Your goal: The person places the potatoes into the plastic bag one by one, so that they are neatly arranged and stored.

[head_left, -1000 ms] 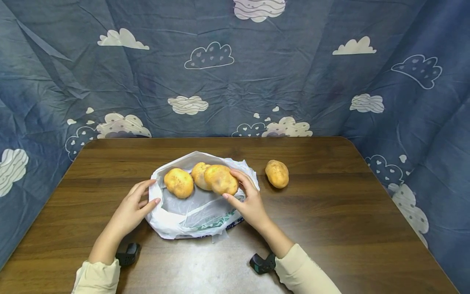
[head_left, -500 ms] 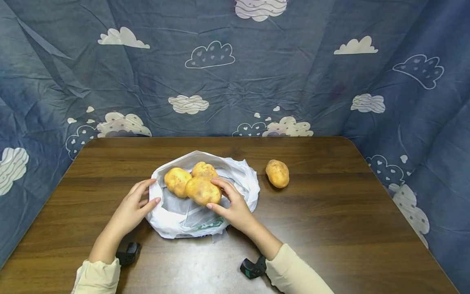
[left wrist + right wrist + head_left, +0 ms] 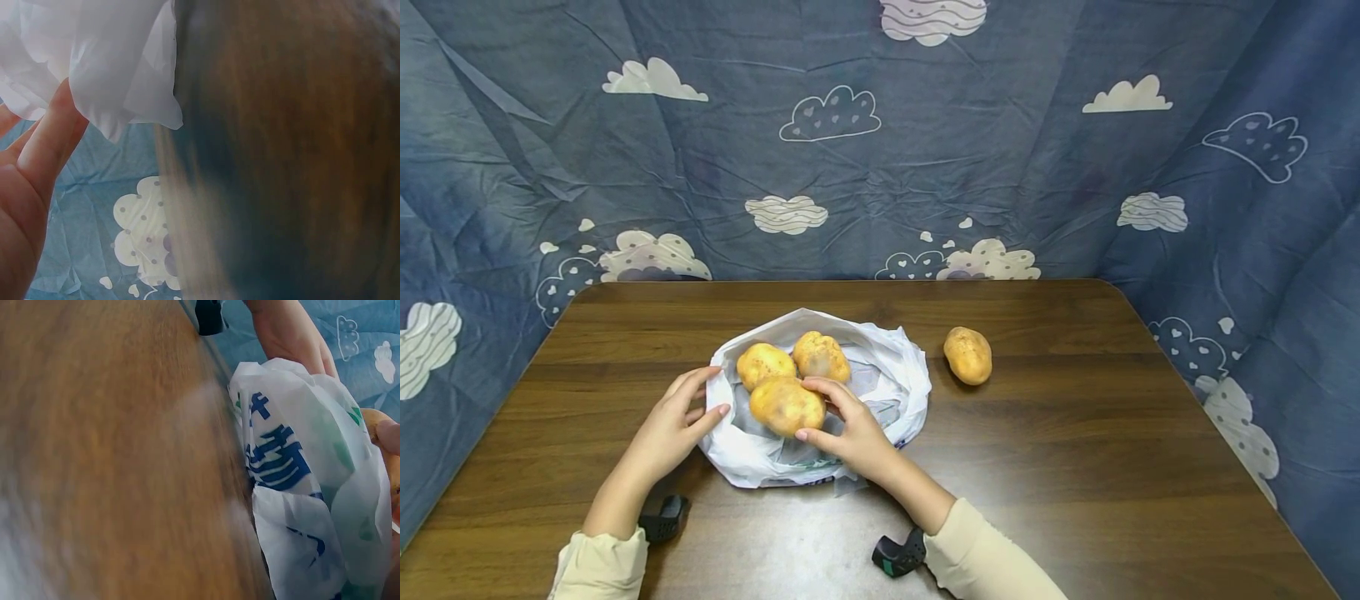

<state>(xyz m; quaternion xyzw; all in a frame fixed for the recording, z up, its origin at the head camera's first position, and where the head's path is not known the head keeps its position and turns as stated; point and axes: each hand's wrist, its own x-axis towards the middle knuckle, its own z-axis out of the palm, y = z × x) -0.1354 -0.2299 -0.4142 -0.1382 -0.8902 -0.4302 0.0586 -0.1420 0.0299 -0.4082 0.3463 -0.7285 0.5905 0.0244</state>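
Note:
A white plastic bag (image 3: pixel 901 367) lies with its mouth spread wide on the table. My left hand (image 3: pixel 664 427) holds the bag's left rim, its fingertips against the plastic in the left wrist view. Between the thumb and fingers of my right hand (image 3: pixel 859 435) is a potato (image 3: pixel 784 407), over the front left part of the bag's mouth. Two more potatoes sit inside the bag, one at the left (image 3: pixel 762 362) and another behind the held one to the right (image 3: pixel 822 355). Blue and green print marks the bag's side (image 3: pixel 281 459) in the right wrist view.
A single potato (image 3: pixel 967 356) lies on the brown wooden table (image 3: pixel 1097 417) to the right of the bag. Behind the table hangs a blue cloth (image 3: pixel 850 175) with a cloud pattern. Black wrist cameras (image 3: pixel 662 518) sit on both wrists.
My right hand has carried its potato leftward and nearer to me across the bag, uncovering the potato behind. My left hand stays at the rim.

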